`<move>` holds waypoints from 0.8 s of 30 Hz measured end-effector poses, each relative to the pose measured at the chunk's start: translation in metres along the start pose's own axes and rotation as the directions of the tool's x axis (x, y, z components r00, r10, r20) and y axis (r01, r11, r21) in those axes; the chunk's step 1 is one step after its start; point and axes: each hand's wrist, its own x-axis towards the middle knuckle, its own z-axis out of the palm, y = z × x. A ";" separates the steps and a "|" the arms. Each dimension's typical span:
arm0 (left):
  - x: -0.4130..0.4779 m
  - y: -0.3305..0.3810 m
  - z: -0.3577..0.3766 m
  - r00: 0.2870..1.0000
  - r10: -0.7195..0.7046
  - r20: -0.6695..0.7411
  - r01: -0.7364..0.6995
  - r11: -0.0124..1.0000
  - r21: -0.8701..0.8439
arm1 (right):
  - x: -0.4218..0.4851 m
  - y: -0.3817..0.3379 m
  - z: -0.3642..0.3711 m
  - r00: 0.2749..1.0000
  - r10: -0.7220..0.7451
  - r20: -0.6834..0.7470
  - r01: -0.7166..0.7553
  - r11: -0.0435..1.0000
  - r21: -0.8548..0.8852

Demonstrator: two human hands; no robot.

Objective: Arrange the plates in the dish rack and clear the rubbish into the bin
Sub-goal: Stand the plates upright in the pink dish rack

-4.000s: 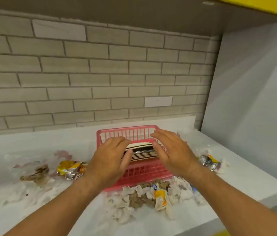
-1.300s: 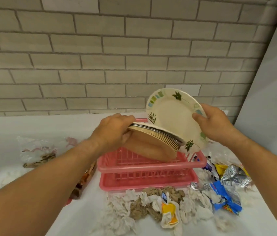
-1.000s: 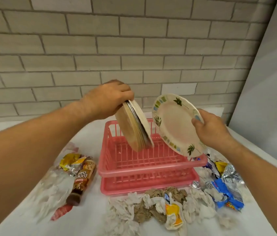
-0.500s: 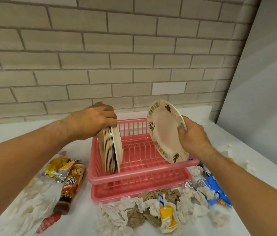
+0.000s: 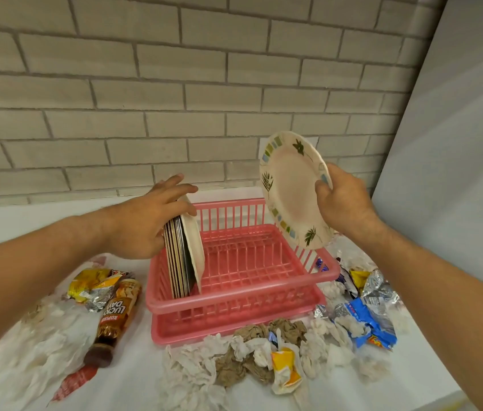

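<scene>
A pink dish rack (image 5: 243, 301) stands on the white counter (image 5: 133, 387). A stack of plates (image 5: 183, 256) stands on edge at the rack's left end. My left hand (image 5: 148, 223) rests on the stack, palm against its left face and fingers stretched over its top rim. My right hand (image 5: 344, 203) pinches a single cream plate with leaf prints (image 5: 290, 191) by its right rim, thumb on the face. That plate is tilted and held in the air above the rack's right side. No bin is in view.
Crumpled tissues and brown paper (image 5: 249, 360) lie in front of the rack, foil and blue wrappers (image 5: 364, 318) to its right. A brown drink bottle (image 5: 115, 315), a yellow wrapper (image 5: 91, 287) and a red wrapper (image 5: 74, 384) lie on the left. Brick wall behind, grey panel on the right.
My left hand has lowered the stack on edge into the rack's left end and its fingers have straightened. My right hand has raised the single plate slightly, up and to the right.
</scene>
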 end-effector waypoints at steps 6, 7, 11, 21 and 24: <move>-0.005 0.007 -0.006 0.997 -0.031 0.069 0.045 0.975 -0.215 | -0.014 0.004 0.018 0.999 0.009 0.041 -0.007 0.999 -0.044; -0.005 0.009 -0.004 0.998 -0.046 0.033 0.053 0.967 -0.251 | -0.016 0.005 0.022 0.999 0.023 0.041 -0.022 0.999 -0.048; -0.004 0.015 0.011 0.975 -0.147 -0.166 0.091 0.948 -0.305 | -0.024 0.014 0.036 0.996 0.073 0.055 -0.070 0.996 -0.057; -0.002 0.016 0.026 0.920 -0.266 -0.286 0.185 0.941 -0.282 | -0.031 0.038 0.036 0.978 0.205 0.048 -0.206 0.978 0.016; -0.003 0.017 0.028 0.896 -0.311 -0.317 0.228 0.935 -0.273 | -0.032 0.040 0.031 0.975 0.209 0.076 -0.210 0.977 0.019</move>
